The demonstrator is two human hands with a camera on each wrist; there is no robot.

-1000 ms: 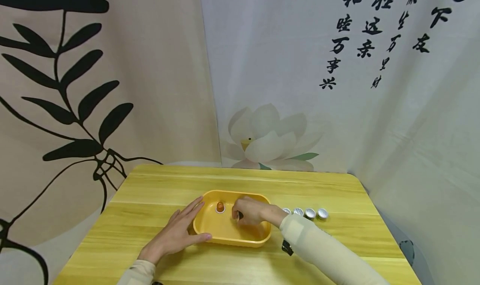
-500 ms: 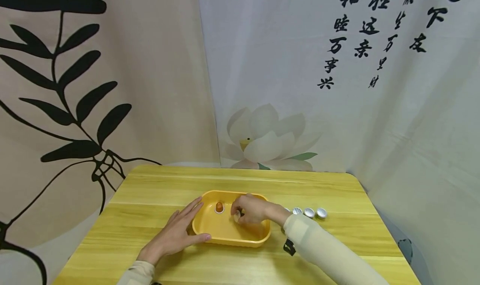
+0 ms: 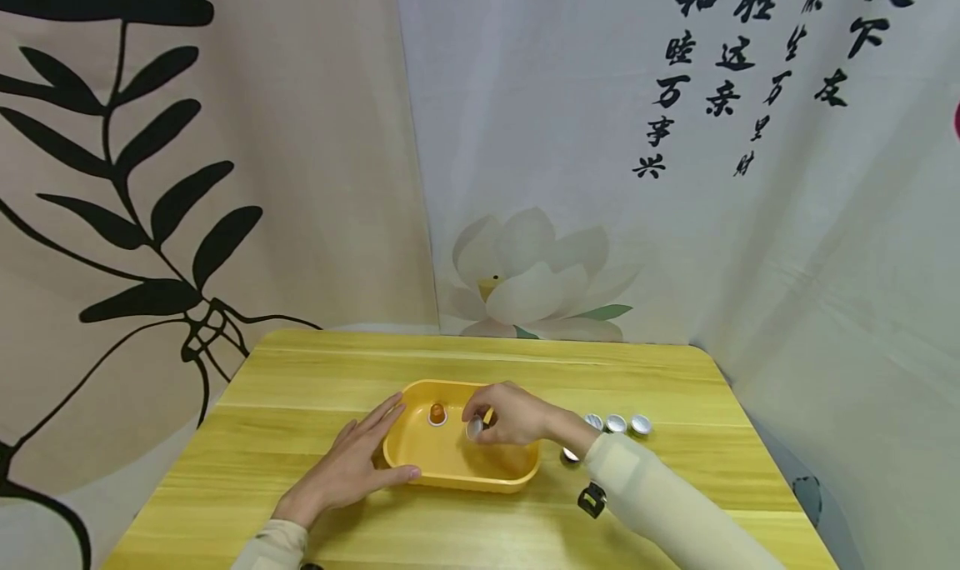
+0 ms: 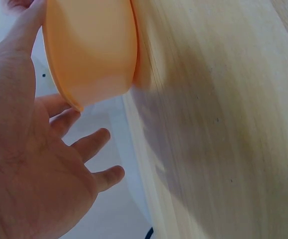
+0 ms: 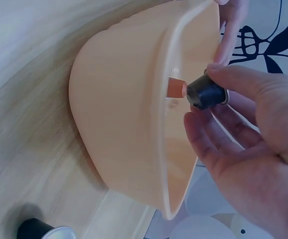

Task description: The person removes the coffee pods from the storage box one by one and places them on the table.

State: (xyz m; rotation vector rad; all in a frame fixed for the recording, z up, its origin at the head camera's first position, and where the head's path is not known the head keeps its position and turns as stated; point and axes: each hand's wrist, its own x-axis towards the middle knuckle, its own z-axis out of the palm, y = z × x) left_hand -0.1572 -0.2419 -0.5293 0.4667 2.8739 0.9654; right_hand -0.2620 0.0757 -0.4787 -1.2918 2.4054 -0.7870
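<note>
My right hand [image 3: 513,413] pinches a black coffee capsule [image 5: 207,92] between thumb and fingers. In the head view it is over the yellow tray [image 3: 461,480], and the silver lid of the held capsule [image 3: 474,427] faces outward. An orange coffee capsule [image 3: 437,414] stands lid down in the left part of the tray. At the tray's left end my left hand [image 3: 348,470] rests with spread fingers, the thumb along the near rim. The left wrist view shows this left hand [image 4: 29,154] against the tray's outer wall [image 4: 96,45], some fingers free of it.
Right of the tray, several capsules [image 3: 616,424] sit on the wooden table [image 3: 360,370], silver lids showing. Another black capsule [image 5: 33,229] lies nearer the tray, partly behind the right wrist in the head view. Printed cloth [image 3: 562,137] hangs behind the table.
My right hand has lifted slightly inside the tray and tilted the held capsule, so its silver lid now shows. The left hand stays at the tray. A capsule near the right wrist has come into view.
</note>
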